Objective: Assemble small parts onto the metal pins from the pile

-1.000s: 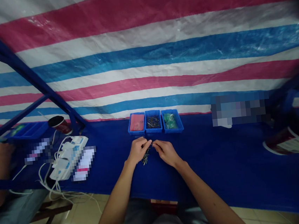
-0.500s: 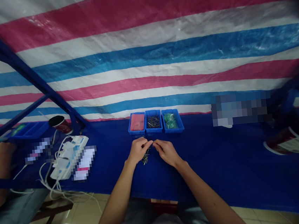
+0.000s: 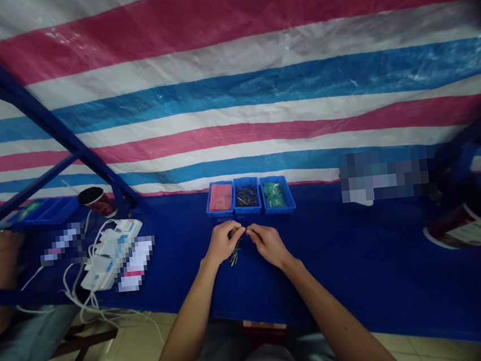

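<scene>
Left hand (image 3: pixel 224 243) and right hand (image 3: pixel 269 244), nearly touching at bunched fingertips; whether pinching anything, too small to tell. Loose pile of thin metal pieces (image 3: pixel 234 255) on the table (image 3: pixel 342 261), just beside and partly hidden by the left hand; beyond both hands, a blue bin (image 3: pixel 248 210) of similar pieces.

Curled hands (image 3: pixel 223 242) (image 3: pixel 269 244), close together

Three blue bins (image 3: pixel 248 210), one pile of metal pieces (image 3: pixel 235 256)

The wearer's two hands: one left hand (image 3: pixel 220 243), one right hand (image 3: pixel 269 243). One power strip (image 3: pixel 123 230), one divided blue tray (image 3: pixel 58 209), two dark red containers (image 3: pixel 106 207). The metal pieces are too bunched to count.
</scene>
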Available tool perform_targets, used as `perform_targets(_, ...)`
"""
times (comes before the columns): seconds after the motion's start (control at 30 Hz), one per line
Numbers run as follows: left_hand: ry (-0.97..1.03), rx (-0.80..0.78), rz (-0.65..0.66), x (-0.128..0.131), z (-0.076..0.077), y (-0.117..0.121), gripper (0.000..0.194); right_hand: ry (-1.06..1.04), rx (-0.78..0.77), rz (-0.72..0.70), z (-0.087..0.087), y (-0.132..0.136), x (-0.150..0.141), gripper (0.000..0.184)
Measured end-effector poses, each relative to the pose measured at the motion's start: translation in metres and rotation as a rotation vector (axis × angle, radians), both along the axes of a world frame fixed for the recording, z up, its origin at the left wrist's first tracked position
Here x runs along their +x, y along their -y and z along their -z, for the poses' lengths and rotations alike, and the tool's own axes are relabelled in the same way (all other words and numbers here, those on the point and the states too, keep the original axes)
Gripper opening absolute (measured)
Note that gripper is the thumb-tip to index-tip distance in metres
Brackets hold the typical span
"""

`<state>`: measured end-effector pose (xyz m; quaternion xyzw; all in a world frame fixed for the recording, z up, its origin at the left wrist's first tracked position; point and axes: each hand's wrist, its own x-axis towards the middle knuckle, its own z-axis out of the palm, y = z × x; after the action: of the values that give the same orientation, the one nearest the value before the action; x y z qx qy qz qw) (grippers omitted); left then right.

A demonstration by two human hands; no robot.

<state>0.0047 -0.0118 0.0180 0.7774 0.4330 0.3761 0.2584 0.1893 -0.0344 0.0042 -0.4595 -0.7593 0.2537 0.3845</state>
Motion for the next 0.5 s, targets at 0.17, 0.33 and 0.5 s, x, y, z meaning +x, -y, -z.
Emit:
perform_targets(0.17, 0.007, 0.009, -0.003, 0.0006, 0.0000, -0.0005, 0.033, 0.006, -0.002, -0.007, -0.0016, 0.0004, 0.0003, 0.027)
perform_targets(0.33, 0.009, 0.026, -0.012, 0.0001, 0.0013, -0.0013, 0.037, 0.010, 0.002, -0.006, 0.0014, 0.0005, 0.0001, 0.029)
perform_targets(0.5, -0.010, 0.038, -0.004, -0.0008, 0.0017, -0.0018, 0.042, 0.018, 0.007, -0.012, 0.0034, 0.0000, -0.0004, 0.029)
